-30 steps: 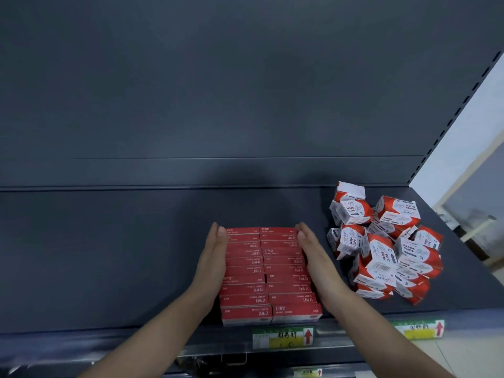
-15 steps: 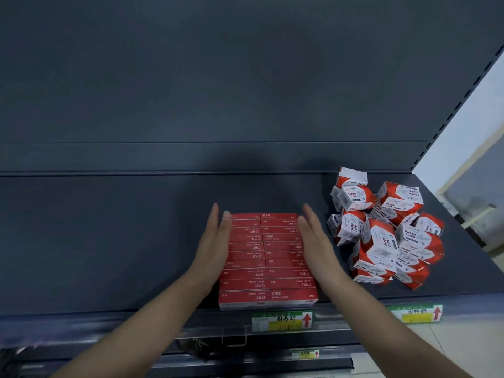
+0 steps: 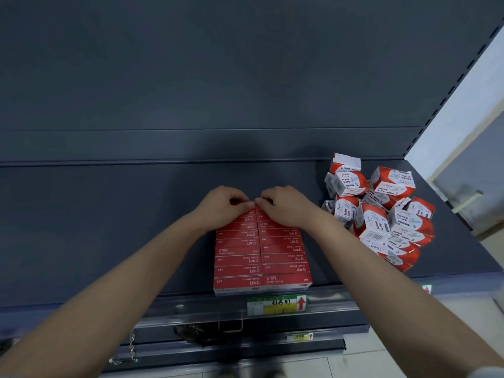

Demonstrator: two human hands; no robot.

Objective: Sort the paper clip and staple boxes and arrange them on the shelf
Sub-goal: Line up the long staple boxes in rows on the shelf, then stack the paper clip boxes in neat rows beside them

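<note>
Sorting: judged half done; flat red cardboard staple boxes [image 3: 261, 252] are laid in two neat columns at the front of the dark grey metal shelf [image 3: 109, 227].
Remaining: white-and-red cubic card paper clip boxes [image 3: 381, 214] are heaped loose at the right.
Grips: left grip [image 3: 221, 205] and right grip [image 3: 283, 205] are curled over the rearmost staple boxes.

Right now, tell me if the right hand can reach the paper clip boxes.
Probably yes. The right hand curls over the far end of the staple boxes, and the paper clip boxes lie heaped to its right on the same shelf, with only bare shelf between. It must let go first.
</note>
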